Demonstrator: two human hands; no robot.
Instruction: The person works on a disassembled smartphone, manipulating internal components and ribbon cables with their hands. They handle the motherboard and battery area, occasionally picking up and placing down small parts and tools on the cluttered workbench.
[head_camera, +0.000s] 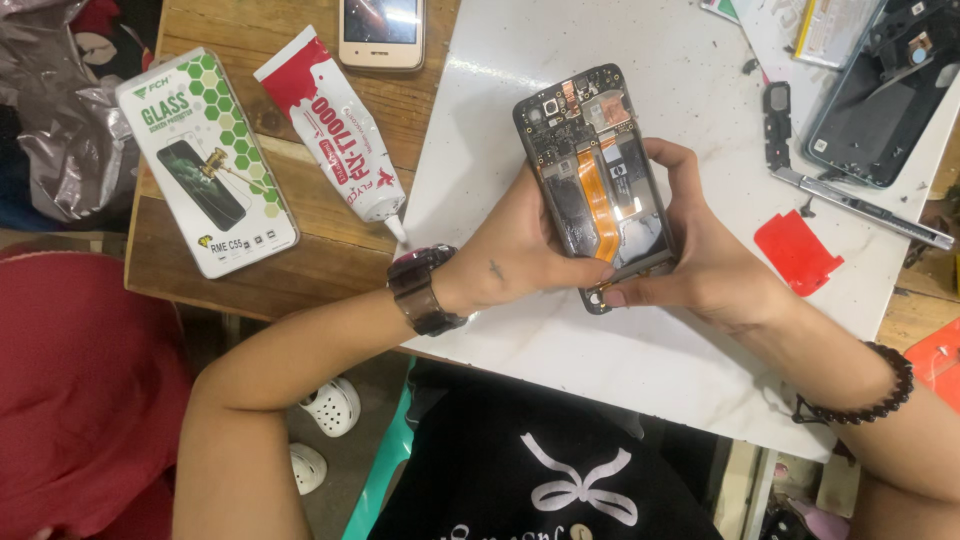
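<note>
Both hands grip an opened smartphone (597, 175) over the white marble slab (520, 100): left hand (515, 255) fingers wrapped on its left edge, right hand (700, 265) clasping its right. Left of the phone lie a red-and-white glue tube (335, 130) and a green-and-white screen-protector box (205, 160); right, a red tab (797, 250), probably plastic, and tweezers (860, 207).

White slab (650, 340) on wooden table (290, 270); on it: tweezers (865, 208), red film (797, 252); table: glue tube (335, 130), box (205, 160).

A phone repair bench: glue tube (335, 130), tweezers (860, 207), opened phones (880, 95).
</note>
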